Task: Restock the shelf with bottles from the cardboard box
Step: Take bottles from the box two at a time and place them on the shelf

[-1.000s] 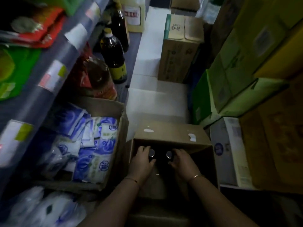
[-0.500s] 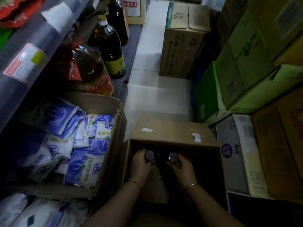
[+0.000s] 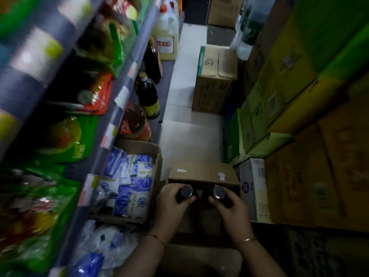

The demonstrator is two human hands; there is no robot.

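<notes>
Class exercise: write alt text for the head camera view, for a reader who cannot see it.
Two hands, left hand and right hand, each grip a dark capped bottle, left bottle and right bottle, in an open cardboard box on a shop aisle floor, with stocked shelves to the left.

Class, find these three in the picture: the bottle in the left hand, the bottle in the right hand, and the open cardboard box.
Left-hand bottle (image 3: pixel 186 190): head view, on its round cap.
Right-hand bottle (image 3: pixel 219 192): head view, on its cap.
Cardboard box (image 3: pixel 201 171): head view, on its far flap.
</notes>
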